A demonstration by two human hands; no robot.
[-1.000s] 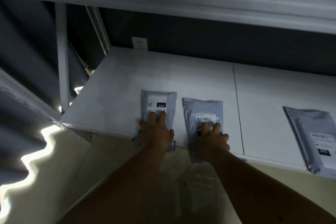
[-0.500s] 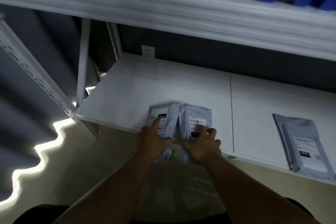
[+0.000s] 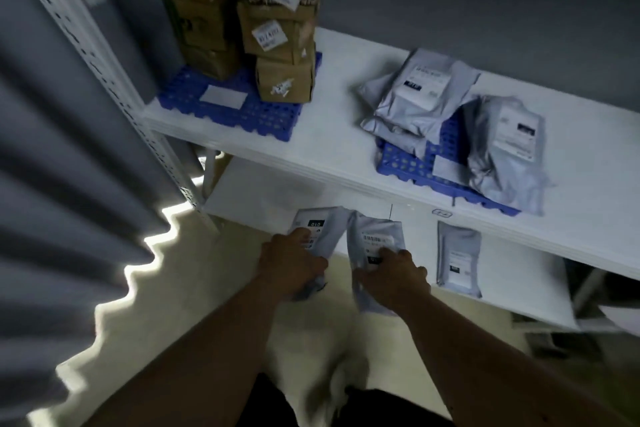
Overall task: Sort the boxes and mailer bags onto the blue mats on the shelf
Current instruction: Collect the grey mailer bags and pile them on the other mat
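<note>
Grey mailer bags, one in each grip at 6 o'clock on the lower shelf (image 3: 263, 198): my left hand (image 3: 292, 263) has its fingers curled round the left mailer bag (image 3: 320, 232), my right hand (image 3: 393, 276) pinches the right mailer bag (image 3: 375, 246), both bags lifting at the shelf's front edge. Already sorted, by my reading: cardboard boxes (image 3: 277, 35) stacked on the left blue mat (image 3: 221, 107) at 11 o'clock, and several bags piled on the right blue mat (image 3: 415, 163) at 2 o'clock on the upper shelf (image 3: 332, 142). Left to do: these two, plus a third mailer bag (image 3: 459, 258) lying flat at 4 o'clock on the lower shelf.
</note>
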